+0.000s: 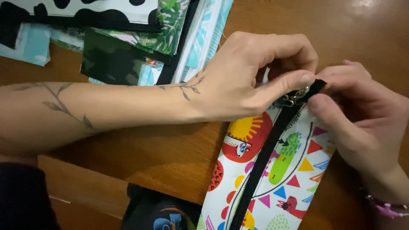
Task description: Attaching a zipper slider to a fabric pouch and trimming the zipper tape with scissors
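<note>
Left hand (247,76) pinching metal zipper slider (293,99) on colourful printed pouch (272,174), mid-desk (170,153) toward near edge. Right hand (362,123) gripping black zipper tape end (316,87). Fabric pouches (128,38) stacked at far edge.

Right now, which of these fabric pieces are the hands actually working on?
The white pouch with suns and triangles; both hands pinch its black zipper. The leafy and cow-spotted pieces lie untouched.

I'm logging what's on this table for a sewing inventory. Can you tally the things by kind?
Hands: 2, left hand and right hand
Colourful zip pouch: 1
Metal zip slider: 1
Pile of printed fabric pieces: 1, pieces uncountable
Wooden table: 1
Total: 6
</note>
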